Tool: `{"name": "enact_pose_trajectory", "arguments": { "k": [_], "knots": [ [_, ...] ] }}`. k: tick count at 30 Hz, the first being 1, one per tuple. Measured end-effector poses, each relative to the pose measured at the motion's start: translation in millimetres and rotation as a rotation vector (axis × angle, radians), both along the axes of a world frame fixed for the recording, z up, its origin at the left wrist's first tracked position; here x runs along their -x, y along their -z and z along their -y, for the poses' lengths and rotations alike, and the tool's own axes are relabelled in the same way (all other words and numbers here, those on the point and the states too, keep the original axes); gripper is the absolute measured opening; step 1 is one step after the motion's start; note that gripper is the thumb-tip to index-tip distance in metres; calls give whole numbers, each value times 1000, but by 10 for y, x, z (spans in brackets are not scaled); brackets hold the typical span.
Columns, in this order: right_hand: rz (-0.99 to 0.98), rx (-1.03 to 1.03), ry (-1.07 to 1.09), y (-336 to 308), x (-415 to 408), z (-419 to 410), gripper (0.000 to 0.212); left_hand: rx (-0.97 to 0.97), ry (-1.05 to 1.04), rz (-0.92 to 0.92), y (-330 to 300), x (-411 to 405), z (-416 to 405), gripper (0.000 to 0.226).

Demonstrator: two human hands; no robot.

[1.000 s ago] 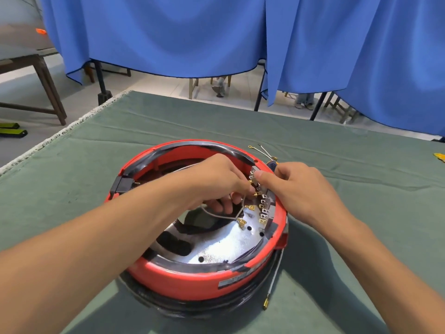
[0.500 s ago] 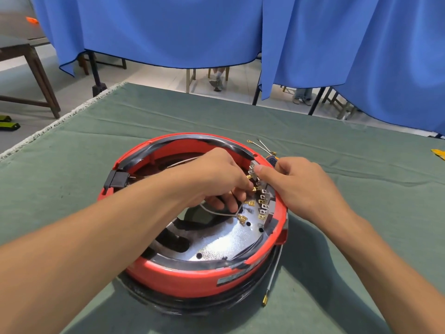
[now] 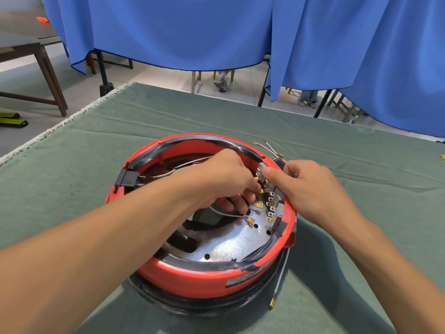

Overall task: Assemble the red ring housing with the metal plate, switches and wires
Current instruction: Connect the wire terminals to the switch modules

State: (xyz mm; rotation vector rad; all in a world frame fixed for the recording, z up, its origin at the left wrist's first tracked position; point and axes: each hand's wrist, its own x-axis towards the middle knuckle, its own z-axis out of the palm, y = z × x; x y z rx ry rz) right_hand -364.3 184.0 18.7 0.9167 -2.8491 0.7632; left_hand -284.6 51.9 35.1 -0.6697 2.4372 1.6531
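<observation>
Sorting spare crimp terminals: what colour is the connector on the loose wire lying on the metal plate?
Brass-gold connector on a pale grey wire, seen in the head view.

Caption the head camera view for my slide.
Both hands fitting brass wire terminals inside red ring housing.

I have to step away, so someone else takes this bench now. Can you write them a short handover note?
Left hand: inside the red housing, pinching a brass wire terminal at the switch block.
Right hand: thumb pressing the block's top end against the rim.
Metal plate sits in the housing; a black connector is on the left rim.
Left: one terminal lies loose on the plate, another wire hangs outside; several tabs look bare.
</observation>
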Motion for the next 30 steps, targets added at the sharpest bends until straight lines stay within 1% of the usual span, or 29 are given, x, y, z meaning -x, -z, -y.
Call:
{"name": "enact_pose_trajectory", "arguments": {
  "k": [13,20,22,26,30],
  "knots": [
    [-7,3,8,-2,-18,-2,54,-24,-73,-14,12,13,-85,15],
    [-7,2,15,-5,-32,5,54,13,-103,-37,23,27,-121,17],
    [0,2,17,-9,-27,9,54,29,-110,-49,30,35,-132,19],
    [1,-5,17,-13,-20,13,54,92,-92,-54,65,52,-154,30],
    [-12,-9,10,-15,-22,13,55,109,-101,-50,66,61,-131,33]
  ]
}}
